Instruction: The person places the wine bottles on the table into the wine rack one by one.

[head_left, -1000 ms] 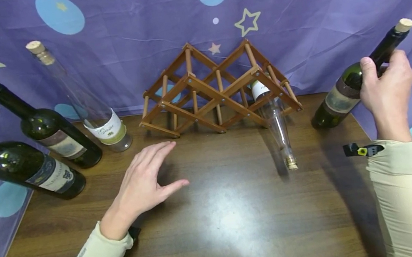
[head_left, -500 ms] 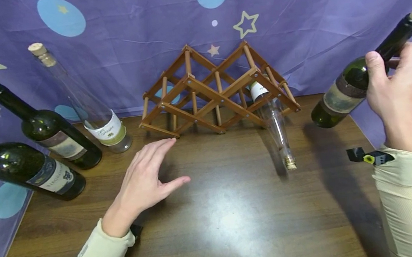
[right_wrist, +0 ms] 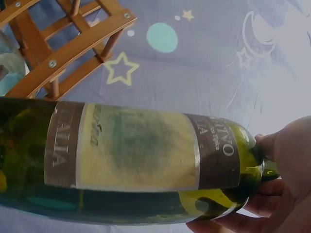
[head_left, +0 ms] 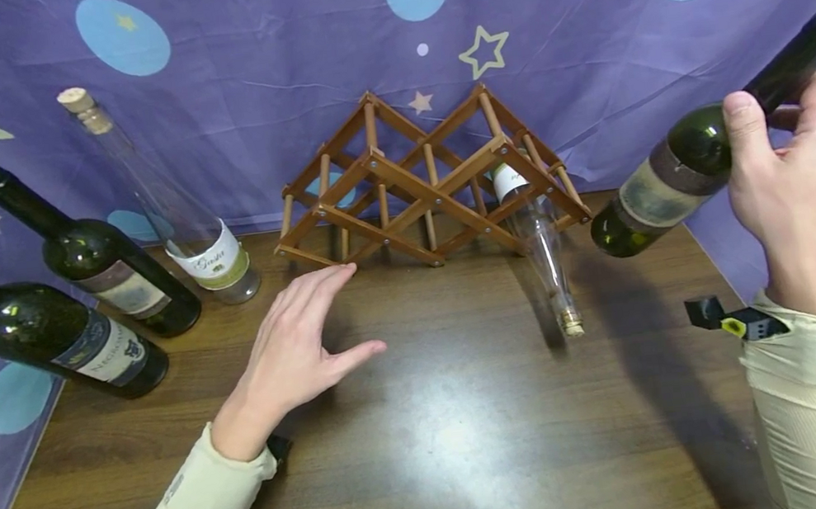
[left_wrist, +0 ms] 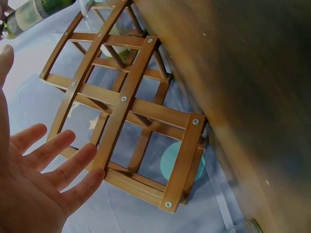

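Observation:
My right hand [head_left: 798,172] grips a dark green wine bottle [head_left: 696,149] round its neck and shoulder. The bottle tilts, cork end up to the right, its base off the table near the rack's right end. Its label fills much of the right wrist view. My left hand [head_left: 293,341] hovers over the table in front of the rack's left side, fingers extended, thumb apart, holding nothing. The wooden folding wine rack [head_left: 439,193] stands by the backdrop. A clear corked bottle [head_left: 545,248] lies in its right part, neck pointing forward and down. The right hand's far fingers are partly hidden.
At the left stand a clear corked bottle [head_left: 218,258], a green corked bottle [head_left: 122,276] and a dark bottle [head_left: 89,342] whose top is out of frame. A purple patterned cloth [head_left: 250,97] hangs behind the wooden table [head_left: 423,402].
My right hand has lifted the green wine bottle, tilted it further and brought its base leftward toward the rack. My left hand has shifted slightly to the right.

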Demonstrator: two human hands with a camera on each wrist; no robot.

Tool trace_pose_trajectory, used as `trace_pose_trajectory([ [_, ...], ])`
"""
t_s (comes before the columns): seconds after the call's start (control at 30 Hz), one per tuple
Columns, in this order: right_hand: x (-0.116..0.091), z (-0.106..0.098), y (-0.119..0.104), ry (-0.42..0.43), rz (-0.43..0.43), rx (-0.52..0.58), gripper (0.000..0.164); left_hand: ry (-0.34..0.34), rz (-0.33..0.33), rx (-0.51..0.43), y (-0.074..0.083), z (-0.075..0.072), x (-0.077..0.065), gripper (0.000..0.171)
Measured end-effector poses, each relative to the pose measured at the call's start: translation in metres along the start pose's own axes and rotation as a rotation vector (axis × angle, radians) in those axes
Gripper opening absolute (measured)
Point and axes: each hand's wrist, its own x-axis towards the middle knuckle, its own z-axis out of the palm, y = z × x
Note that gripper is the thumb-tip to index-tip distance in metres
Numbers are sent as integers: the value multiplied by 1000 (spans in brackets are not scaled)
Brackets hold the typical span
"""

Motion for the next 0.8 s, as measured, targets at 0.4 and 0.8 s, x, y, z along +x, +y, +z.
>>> trace_pose_trajectory([
  [0.4, -8, -6, -15, 25, -84, 131, 16, 28, 6, -18, 9, -4, 16, 99],
  [0.8, -31, 3, -41, -26, -92, 276, 15, 51, 35, -44, 23, 1, 31, 100],
])
